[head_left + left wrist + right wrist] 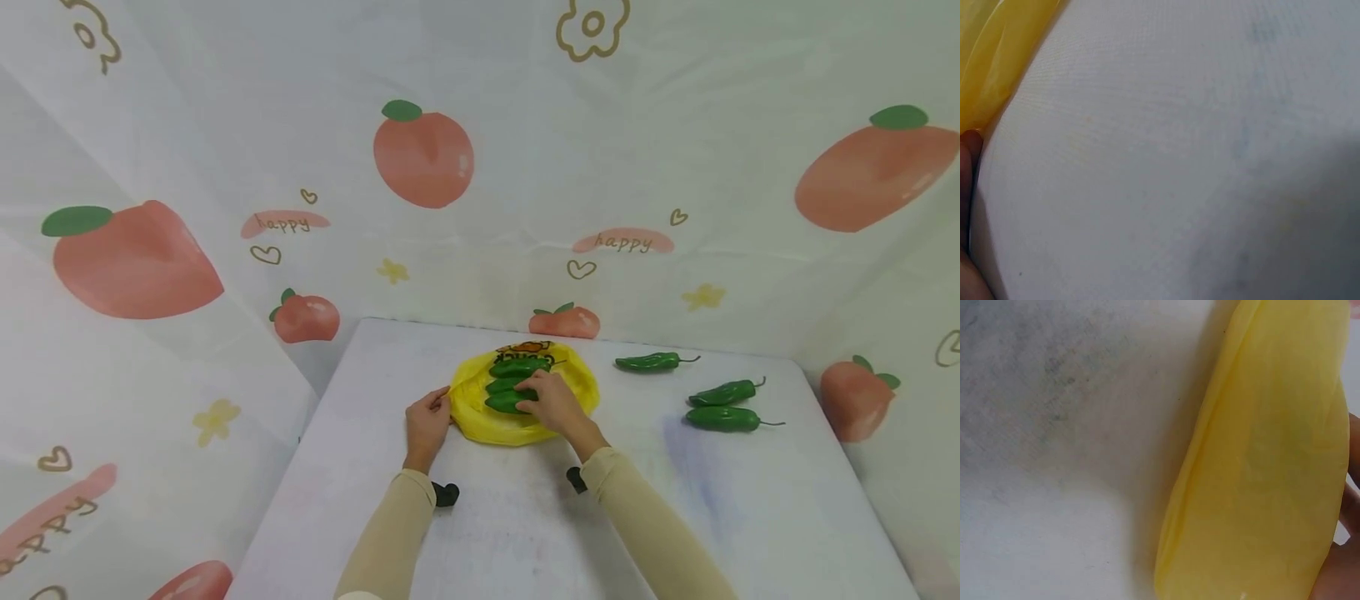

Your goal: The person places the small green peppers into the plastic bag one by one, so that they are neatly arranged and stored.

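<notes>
A yellow plastic bag (480, 429) lies spread open on the table, its printed side at the back. Three green chili peppers (517, 367) lie side by side in it, stems to the right. At the bag's left rim, my left hand (427, 425) pinches the edge; a fingertip (971, 142) shows against the yellow film in the left wrist view. My right hand (558, 408) reaches over the bag's front right side and grips the nearest pepper (501, 403), covering its stem end. In the right wrist view the bag's wall (1260, 475) hides most of that hand.
Right of the bag lie three more green chili peppers: one toward the back (648, 362) and two close together (723, 419) nearer the right edge. White table (510, 533) extends in front. A printed cloth (510, 250) stands behind and along both sides.
</notes>
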A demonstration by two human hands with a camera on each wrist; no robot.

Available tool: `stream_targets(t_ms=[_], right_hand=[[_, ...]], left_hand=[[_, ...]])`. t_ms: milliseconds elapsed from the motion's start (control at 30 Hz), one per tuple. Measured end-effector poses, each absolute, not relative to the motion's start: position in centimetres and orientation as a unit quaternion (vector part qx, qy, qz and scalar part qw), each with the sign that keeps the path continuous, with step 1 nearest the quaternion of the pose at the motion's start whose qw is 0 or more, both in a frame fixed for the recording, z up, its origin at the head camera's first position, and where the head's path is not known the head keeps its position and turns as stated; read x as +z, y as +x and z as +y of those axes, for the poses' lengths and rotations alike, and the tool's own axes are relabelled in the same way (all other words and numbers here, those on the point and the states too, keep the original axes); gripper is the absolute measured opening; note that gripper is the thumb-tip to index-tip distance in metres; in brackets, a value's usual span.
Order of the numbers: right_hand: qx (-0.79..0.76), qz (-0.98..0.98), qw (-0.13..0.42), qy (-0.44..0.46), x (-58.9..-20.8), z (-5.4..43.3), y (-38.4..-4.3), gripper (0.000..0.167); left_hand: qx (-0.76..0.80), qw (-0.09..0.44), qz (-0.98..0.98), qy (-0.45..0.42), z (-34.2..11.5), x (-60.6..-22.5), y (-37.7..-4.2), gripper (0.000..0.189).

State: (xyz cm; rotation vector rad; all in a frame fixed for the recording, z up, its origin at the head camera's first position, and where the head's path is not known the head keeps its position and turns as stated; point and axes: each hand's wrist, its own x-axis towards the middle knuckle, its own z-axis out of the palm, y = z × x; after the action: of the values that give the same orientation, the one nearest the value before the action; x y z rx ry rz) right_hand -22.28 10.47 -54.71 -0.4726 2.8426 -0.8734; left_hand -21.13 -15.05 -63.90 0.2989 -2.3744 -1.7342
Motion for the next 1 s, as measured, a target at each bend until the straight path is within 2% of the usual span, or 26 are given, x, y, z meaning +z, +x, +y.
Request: stream_targets(t_ms=[433,733,1000], right_hand=[[-0.269,0.949,0.096,-0.131,-55.05,10.00,-22.75,0.030],[-0.251,0.957,0.076,-0.122,-55.16,9.67,-22.99,0.027],[-0.258,0.957,0.074,-0.114,-55.46,9.71,-23.20,0.031]], left_hand=[[-0.586,0.096,-0.798,0.101,-14.92,-63.55,-21.03,0.027],[-0.574,0.105,-0.806,0.102,-14.93,-63.37,-20.91,0.026],[-0.571,0.098,-0.808,0.109,-14.94,-63.48,-20.97,0.026]])
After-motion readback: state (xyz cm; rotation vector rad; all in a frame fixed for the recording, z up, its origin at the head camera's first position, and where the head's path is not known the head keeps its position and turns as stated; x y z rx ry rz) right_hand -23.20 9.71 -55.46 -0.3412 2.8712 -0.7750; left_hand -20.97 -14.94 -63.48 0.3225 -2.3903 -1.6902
